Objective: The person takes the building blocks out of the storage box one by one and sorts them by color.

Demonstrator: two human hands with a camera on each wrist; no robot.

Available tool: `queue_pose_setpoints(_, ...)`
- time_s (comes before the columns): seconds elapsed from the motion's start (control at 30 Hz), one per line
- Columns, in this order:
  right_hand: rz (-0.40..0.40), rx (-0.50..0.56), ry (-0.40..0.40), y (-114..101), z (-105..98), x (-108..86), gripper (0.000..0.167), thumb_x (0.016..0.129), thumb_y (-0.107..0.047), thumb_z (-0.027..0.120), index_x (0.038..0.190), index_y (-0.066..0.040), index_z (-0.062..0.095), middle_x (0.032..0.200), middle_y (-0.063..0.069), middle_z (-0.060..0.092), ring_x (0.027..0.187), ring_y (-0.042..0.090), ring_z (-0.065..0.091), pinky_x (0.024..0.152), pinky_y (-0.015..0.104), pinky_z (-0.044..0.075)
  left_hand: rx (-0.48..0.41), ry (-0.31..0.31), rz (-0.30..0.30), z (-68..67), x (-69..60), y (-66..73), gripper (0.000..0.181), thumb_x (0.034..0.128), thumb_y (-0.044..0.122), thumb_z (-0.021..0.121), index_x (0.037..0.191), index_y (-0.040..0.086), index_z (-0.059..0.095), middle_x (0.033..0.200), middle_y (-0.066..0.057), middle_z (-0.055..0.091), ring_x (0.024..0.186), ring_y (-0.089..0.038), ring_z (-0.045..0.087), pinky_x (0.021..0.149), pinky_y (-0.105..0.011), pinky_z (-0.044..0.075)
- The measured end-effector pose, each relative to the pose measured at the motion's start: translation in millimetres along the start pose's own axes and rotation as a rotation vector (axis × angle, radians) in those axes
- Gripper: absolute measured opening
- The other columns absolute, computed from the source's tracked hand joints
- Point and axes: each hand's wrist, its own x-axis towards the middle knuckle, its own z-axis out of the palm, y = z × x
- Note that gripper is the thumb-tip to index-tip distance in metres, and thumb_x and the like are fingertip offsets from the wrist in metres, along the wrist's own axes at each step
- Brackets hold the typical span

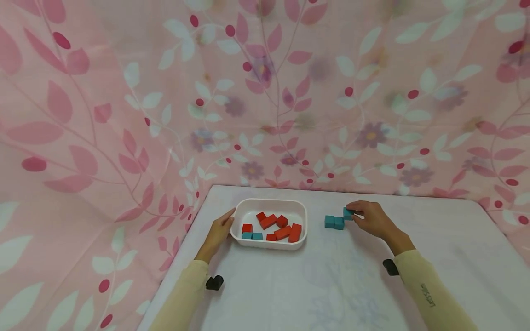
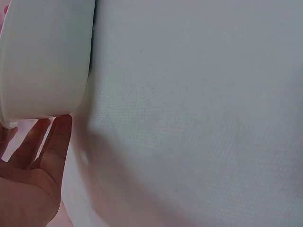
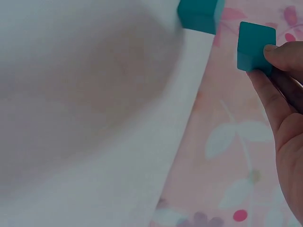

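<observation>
Tray left, block pair right

Both were set on the table. More blocks were contained in the tray; at the pair's right (just beside), a single block was held in the right hand.

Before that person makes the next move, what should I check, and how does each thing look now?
1. Teal block in the right hand: ok, pinched by thumb and fingers.
2. Firmness of that pinch: cannot tell; pictures show no force.
3. Left hand at the white tray: ok, touching its left end.
4. Tray upright: ok.
5. Tray contents all one colour: not ok; two teal blocks lie among red blocks.
</observation>
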Motion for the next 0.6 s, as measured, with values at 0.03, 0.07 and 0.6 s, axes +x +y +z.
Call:
queue_pose_setpoints(0.03, 0.010, 0.004, -0.004, 2.3, 0.5, -1.9, 0.034, 0.084, 0.009, 0.068, 0.118, 0.009, 0.065, 0.115, 0.022, 0.066, 0.104, 0.037, 0.065, 0.086, 0.047, 0.052, -0.002, 0.000, 0.000, 0.1, 0.0, -0.1, 0.043, 0.1046, 0.025, 0.046, 0.148, 0.026, 0.045, 0.153, -0.007, 0.039, 0.125, -0.028, 0.047, 0.090, -0.039, 0.053)
queue_pose_setpoints(0.07, 0.027, 0.007, -0.008, 4.1, 1.1, -3.6, 0.034, 0.084, 0.009, 0.068, 0.118, 0.008, 0.065, 0.115, 0.022, 0.066, 0.104, 0.038, 0.065, 0.086, 0.047, 0.052, -0.002, 0.000, 0.000, 0.3, 0.1, -0.2, 0.043, 0.1046, 0.025, 0.046, 0.148, 0.026, 0.045, 0.153, -0.007, 0.039, 0.126, -0.029, 0.047, 0.091, -0.039, 0.053)
queue_pose_setpoints(0.6, 0.098, -0.015, -0.050, 26.1, 27.0, -15.8, 0.031, 0.085, 0.008, 0.065, 0.116, 0.006, 0.066, 0.114, 0.019, 0.066, 0.105, 0.036, 0.063, 0.087, 0.050, 0.053, 0.007, -0.005, -0.010, 0.7, 1.3, -1.4, 0.043, 0.1047, 0.028, 0.046, 0.148, 0.029, 0.044, 0.154, -0.006, 0.037, 0.129, -0.028, 0.045, 0.094, -0.042, 0.051)
